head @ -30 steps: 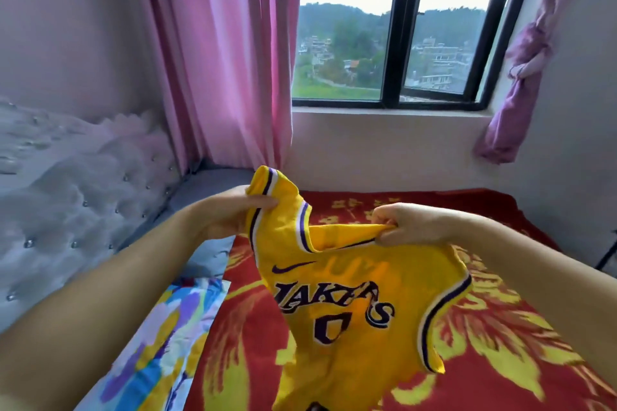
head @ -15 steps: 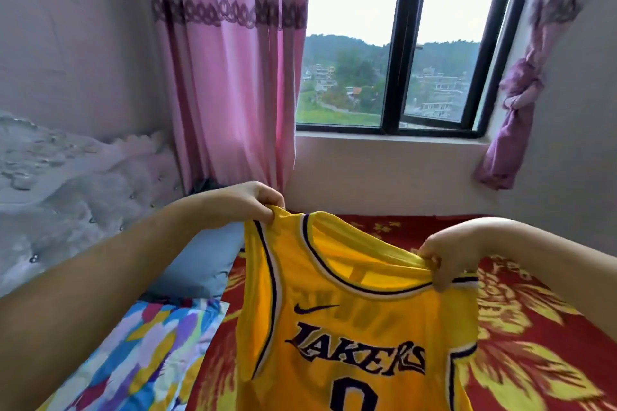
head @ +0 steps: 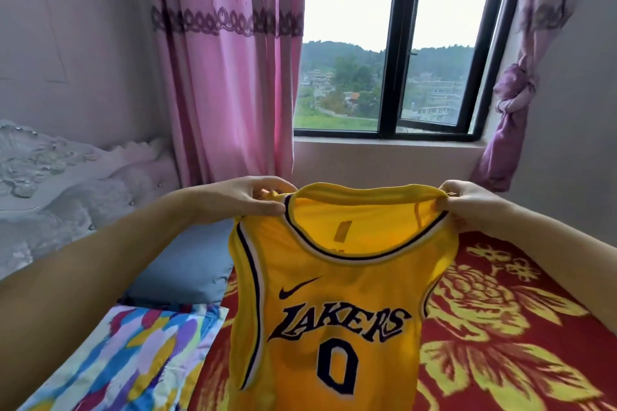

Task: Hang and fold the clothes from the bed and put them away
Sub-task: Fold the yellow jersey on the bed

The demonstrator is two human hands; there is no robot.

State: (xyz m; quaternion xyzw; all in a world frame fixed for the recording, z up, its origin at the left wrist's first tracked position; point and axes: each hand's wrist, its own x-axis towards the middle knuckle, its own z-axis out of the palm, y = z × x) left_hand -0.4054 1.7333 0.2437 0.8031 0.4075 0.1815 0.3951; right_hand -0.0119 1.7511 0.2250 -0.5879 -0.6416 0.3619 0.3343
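The yellow Lakers jersey [head: 337, 304] is held upright above the red floral bedspread [head: 500, 327], pinched at its shoulder straps by the left hand [head: 247, 202] and the right hand [head: 467, 205]. Light, limp, probably slippery fabric is judged; the shoulders are best gripped.

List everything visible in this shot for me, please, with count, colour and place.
jersey: one, yellow, held up at centre
blanket: one, red with yellow flowers, on the bed
pillow: one, grey-blue, left of the jersey
cloth: one, multicoloured, bottom left
headboard: one, pale grey, left
curtains: two, pink, flanking the window
left hand: gripping the jersey's shoulder
right hand: gripping the other shoulder
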